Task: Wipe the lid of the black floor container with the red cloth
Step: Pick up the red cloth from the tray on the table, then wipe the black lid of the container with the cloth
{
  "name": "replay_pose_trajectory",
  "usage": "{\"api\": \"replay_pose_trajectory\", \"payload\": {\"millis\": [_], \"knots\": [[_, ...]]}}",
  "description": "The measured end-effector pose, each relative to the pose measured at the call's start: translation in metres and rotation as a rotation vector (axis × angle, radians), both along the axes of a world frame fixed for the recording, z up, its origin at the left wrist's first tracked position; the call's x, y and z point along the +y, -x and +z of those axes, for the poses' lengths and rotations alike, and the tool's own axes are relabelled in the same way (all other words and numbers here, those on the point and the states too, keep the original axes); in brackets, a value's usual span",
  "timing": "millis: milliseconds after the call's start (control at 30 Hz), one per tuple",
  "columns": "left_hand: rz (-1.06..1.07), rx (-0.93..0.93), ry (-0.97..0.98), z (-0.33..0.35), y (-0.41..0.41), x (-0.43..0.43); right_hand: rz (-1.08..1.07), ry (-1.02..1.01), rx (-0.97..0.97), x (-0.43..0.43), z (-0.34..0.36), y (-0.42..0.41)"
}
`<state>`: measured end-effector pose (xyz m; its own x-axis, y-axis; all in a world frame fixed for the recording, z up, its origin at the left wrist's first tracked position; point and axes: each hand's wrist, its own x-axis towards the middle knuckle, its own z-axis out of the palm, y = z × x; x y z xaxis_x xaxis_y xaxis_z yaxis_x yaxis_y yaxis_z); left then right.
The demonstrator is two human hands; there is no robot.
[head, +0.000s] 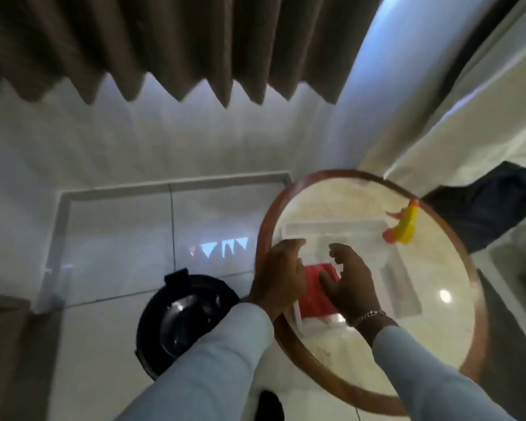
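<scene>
The black floor container (182, 317) stands on the tiled floor at lower left, its glossy round lid facing up and partly hidden by my left sleeve. On the round table (377, 354) lies the red cloth (316, 296) inside a clear plastic box (346, 235). Both hands hover over that box. My left hand (281, 278) is at the box's left edge with fingers curled and apart. To the right of the cloth, my right hand (349, 281) has its fingers spread. Neither hand holds the cloth.
A yellow spray bottle (406, 224) with a red trigger stands on the table's far right. A dark bag (486, 208) lies beyond the table. Brown pleated curtains (164, 47) hang along the wall. A white bed or sofa edge (483, 117) runs along the right.
</scene>
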<state>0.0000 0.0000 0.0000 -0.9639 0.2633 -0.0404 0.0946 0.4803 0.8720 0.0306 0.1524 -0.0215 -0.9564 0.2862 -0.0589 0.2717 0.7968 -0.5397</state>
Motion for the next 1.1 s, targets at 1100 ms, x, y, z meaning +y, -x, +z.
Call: {"api": "replay_pose_trajectory", "payload": {"millis": [1100], "knots": [[-0.066,-0.291,-0.217,-0.071,0.009,-0.186,0.125,0.998,-0.626,-0.146,-0.049,0.025]]}}
